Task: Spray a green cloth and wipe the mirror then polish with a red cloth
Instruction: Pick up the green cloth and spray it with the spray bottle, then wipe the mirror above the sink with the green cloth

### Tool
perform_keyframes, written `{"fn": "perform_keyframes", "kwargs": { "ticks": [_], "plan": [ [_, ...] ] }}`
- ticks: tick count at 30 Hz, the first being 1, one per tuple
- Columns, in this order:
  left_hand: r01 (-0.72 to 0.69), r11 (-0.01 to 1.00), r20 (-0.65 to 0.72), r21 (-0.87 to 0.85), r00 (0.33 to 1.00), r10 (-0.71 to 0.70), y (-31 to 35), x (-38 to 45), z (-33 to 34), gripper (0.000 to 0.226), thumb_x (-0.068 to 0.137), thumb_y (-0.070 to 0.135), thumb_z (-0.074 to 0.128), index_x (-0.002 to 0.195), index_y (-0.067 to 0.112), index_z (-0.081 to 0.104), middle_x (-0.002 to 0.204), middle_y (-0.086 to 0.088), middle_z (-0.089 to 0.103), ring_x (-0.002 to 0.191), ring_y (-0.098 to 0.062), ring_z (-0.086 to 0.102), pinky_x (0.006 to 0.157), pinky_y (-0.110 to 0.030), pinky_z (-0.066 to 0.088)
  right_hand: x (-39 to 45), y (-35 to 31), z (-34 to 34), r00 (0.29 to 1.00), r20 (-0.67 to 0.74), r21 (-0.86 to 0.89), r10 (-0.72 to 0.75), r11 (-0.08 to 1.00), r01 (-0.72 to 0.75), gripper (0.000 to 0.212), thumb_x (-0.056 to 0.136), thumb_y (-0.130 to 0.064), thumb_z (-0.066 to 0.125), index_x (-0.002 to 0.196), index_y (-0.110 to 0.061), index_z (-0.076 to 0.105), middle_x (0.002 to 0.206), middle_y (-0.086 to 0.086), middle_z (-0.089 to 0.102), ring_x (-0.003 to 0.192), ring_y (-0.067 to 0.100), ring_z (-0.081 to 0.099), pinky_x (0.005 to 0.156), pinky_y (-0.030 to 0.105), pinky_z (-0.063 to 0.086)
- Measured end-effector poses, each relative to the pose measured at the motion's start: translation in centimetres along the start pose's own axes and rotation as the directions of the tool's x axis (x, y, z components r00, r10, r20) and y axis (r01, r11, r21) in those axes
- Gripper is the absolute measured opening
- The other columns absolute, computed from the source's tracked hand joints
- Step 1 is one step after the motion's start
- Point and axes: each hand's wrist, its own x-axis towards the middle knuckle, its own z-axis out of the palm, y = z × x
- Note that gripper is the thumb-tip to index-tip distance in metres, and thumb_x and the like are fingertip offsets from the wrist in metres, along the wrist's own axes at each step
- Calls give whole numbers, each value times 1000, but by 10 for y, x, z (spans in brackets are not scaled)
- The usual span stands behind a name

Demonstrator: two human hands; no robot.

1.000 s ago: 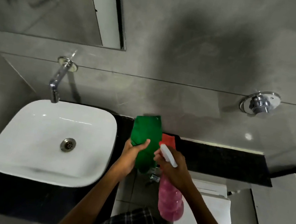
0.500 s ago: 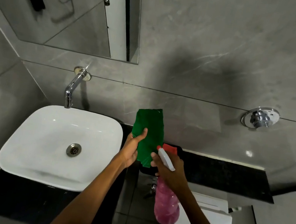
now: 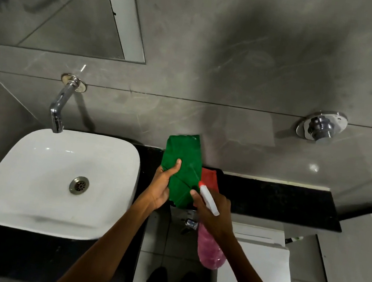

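Green cloth [image 3: 182,164]: pinched upright in left hand [image 3: 160,185]; spray bottle [image 3: 210,242] gripped in right hand [image 3: 214,210], nozzle just right of cloth.

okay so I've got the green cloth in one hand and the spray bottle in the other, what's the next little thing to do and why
Probably squeeze the trigger. The right hand grips the spray bottle with its nozzle right at the green cloth, which the left hand holds up. The mirror is not yet touched, and the red cloth lies on the counter.
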Motion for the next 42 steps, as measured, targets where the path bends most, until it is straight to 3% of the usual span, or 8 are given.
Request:
{"fn": "perform_keyframes", "kwargs": {
  "ticks": [7,18,24,28,32,35,38,42],
  "plan": [
    [74,996,-57,-55,995,-77,-33,19,8,24,101,22,60,115,19,80,124,-13,78,110,-30,77,82,-43,65,43,72,-55,988,-101,-10,121,992,-123,9,94,-9,75,99,-4,69,84,5,73,73,5,71,68,24,60],
    [147,989,-119,13,982,-145,-75,10,-17,32,89,31,73,117,17,79,127,-16,76,115,-35,74,83,-46,65,148,128,-91,897,-329,113,296,955,-274,49,97,-3,70,142,6,54,130,26,67,118,35,64,103,44,51],
    [164,987,-154,4,975,-161,-78,11,-23,47,89,32,73,132,12,69,134,-18,72,120,-38,71,87,-49,64,143,141,-93,889,-259,131,377,926,-354,34,96,6,65,128,17,58,103,48,65,71,33,70,54,11,56],
    [145,989,-127,-7,981,-145,-65,6,-16,49,88,33,75,133,13,69,136,-19,70,123,-39,69,93,-51,61,135,131,-91,842,-278,28,461,881,-473,70,97,-16,73,157,-6,40,144,27,57,132,43,57,102,43,52],
    [116,989,-102,-94,987,-126,-40,-5,-3,47,88,35,72,130,13,71,132,-17,73,119,-34,72,89,-46,63,79,94,-61,804,-530,39,270,955,-295,40,96,-24,74,134,-15,61,138,14,59,127,33,59,107,47,54],
    [168,971,-28,-170,984,-175,-8,-22,4,45,93,40,64,126,11,75,134,-18,72,120,-32,72,89,-44,63,63,28,-25,977,40,301,211,930,-213,17,103,-29,62,115,-37,72,115,-10,76,113,16,71,92,22,59],
    [181,963,75,-200,983,-169,33,-37,-4,51,98,41,59,131,4,71,136,-19,70,122,-31,71,95,-43,62,64,-44,9,811,547,541,207,651,-532,60,87,-59,65,133,-19,71,138,9,71,127,24,69,96,33,60],
    [23,998,117,-56,993,-16,103,-53,-16,51,90,35,69,131,5,71,135,-20,71,118,-31,73,95,-42,62,76,-122,51,756,646,580,103,578,-574,76,61,-70,86,114,-15,83,125,14,77,109,27,77,85,38,65]
  ]
}}
